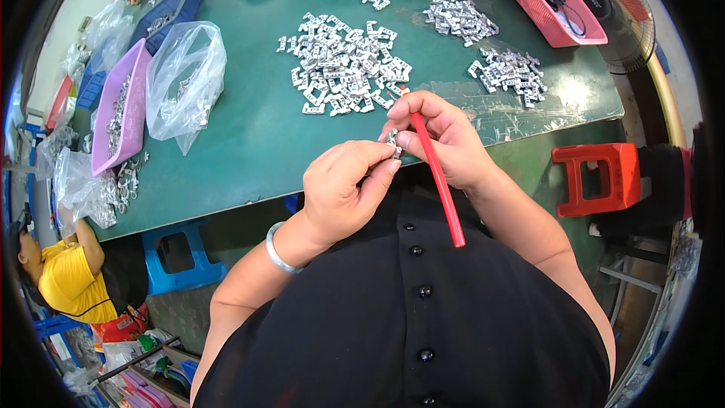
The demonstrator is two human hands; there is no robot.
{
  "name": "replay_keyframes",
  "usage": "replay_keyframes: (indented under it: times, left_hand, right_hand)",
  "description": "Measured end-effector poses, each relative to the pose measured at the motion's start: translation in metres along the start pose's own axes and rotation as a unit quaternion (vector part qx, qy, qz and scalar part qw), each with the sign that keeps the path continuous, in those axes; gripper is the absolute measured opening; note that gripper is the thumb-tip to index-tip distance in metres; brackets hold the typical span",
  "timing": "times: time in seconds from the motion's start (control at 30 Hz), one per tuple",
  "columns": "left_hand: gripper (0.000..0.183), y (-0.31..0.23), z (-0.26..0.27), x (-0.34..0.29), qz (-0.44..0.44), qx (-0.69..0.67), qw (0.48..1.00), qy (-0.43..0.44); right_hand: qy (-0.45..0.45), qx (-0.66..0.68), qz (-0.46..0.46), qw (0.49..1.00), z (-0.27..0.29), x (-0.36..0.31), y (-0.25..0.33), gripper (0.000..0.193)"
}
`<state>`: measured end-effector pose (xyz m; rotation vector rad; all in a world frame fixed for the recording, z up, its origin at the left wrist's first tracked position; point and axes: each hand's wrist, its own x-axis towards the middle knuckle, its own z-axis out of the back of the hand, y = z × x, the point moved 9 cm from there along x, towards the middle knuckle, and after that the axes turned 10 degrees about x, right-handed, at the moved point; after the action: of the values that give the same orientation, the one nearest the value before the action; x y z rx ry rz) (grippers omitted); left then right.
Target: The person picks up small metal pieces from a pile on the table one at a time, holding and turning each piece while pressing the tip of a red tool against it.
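My left hand [349, 183] pinches a small silvery metal part [394, 142] between thumb and fingertips, just off the table's near edge. My right hand [444, 140] meets it there, its thumb and fingers closed at the same part. A thin red stick, like a pen or marker [440, 180], also lies in the right hand, its long end slanting down toward my black shirt and its tip pointing at the table. Just beyond my hands spreads a large pile of similar small metal parts [343, 64]. The exact shape of the held part is partly hidden by my fingers.
Two smaller piles of parts [461, 19] [510, 74] lie at the right on the green table [249, 159]. A clear plastic bag [185, 79] and a pink tray [130, 109] stand left. Another pink basket [547, 0] holds a black device. A red stool [596, 179] stands right; co-workers sit left.
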<state>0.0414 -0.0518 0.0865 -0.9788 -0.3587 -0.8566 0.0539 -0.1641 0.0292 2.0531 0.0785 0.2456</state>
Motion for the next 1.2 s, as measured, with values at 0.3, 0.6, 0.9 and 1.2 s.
replay_keyframes:
  times: [0.3, 0.6, 0.9, 1.2]
  left_hand:
    - [0.013, -0.004, 0.003, 0.000, -0.029, 0.009, 0.999, -0.023]
    - [0.011, -0.001, 0.004, -0.001, 0.002, -0.004, 1.000, -0.016]
    - [0.009, 0.036, -0.010, -0.013, 0.169, -0.141, 0.975, -0.010]
    - [0.014, 0.062, -0.033, -0.010, 0.262, -0.395, 0.880, 0.000]
  right_hand:
    - [0.008, 0.012, -0.005, 1.000, -0.002, -0.003, -0.001, 0.018]
    - [0.014, 0.027, -0.035, 0.999, -0.003, -0.005, -0.004, 0.019]
    - [-0.062, -0.040, 0.062, 0.995, 0.005, -0.004, 0.017, 0.025]
    - [-0.097, -0.187, 0.236, 0.949, -0.010, -0.005, 0.045, 0.028]
